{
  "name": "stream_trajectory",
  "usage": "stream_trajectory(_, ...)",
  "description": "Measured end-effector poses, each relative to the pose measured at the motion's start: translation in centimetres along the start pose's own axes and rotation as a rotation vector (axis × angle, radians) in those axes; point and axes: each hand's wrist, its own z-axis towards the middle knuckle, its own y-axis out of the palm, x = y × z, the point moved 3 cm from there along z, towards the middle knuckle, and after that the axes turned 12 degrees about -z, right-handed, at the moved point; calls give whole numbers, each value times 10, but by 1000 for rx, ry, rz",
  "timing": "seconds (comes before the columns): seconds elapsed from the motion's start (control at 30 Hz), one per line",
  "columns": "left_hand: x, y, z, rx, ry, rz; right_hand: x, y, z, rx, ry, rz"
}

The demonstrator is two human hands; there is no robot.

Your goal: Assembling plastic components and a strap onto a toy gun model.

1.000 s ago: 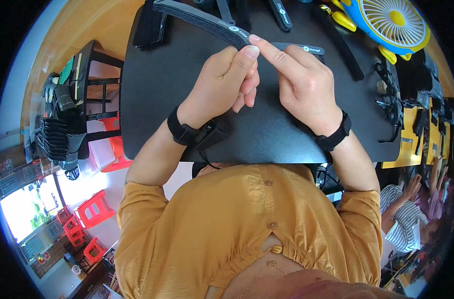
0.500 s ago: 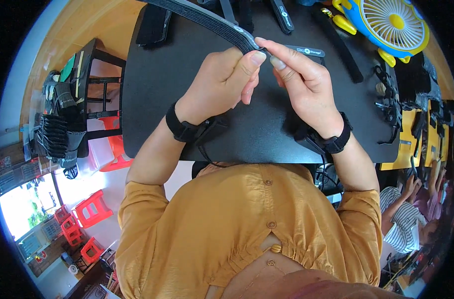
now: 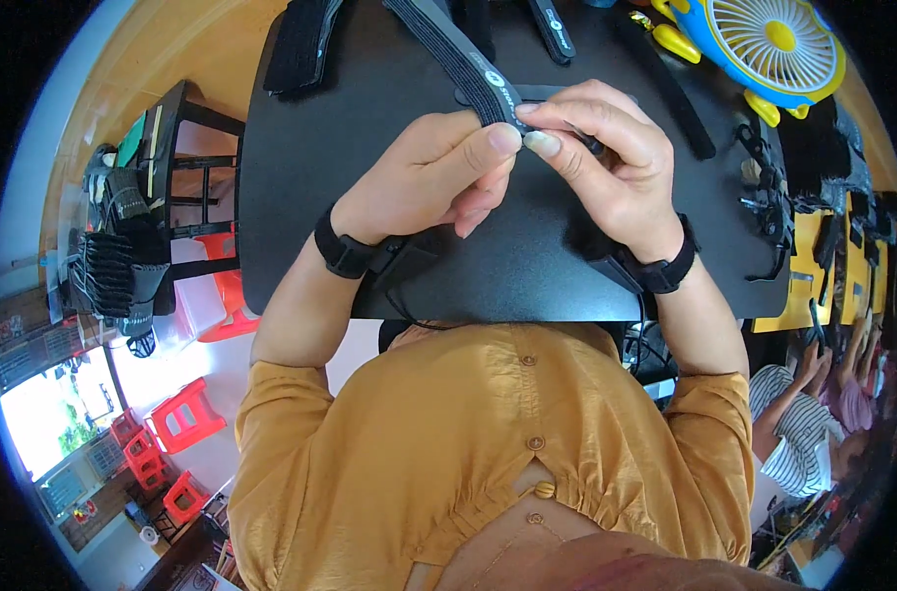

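right hand (image 3: 606, 163) closed in, pinching strap (image 3: 468, 59)

Open desk near and left, clutter far and right

Bare black desk (image 3: 300, 197) lies left of the left hand (image 3: 424, 182) and near both wrists, giving free passage. Far, a folded pad (image 3: 300, 44), the strap (image 3: 458, 49) and a buckle strap (image 3: 552, 25) crowd the edge. Right of the right hand (image 3: 606, 163), a long strip (image 3: 670, 94), the fan (image 3: 768, 39) and dark gear (image 3: 764, 182) block the way.
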Motion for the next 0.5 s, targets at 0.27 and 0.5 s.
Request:
stream_trajectory(0.27, -3, -1, 1, 21, 42, 152, -4, 4, -4, 48, 37, -63)
stream_trajectory(0.5, -5, 2, 2, 63, -89, -81, -2, 4, -3, 44, -2, -116)
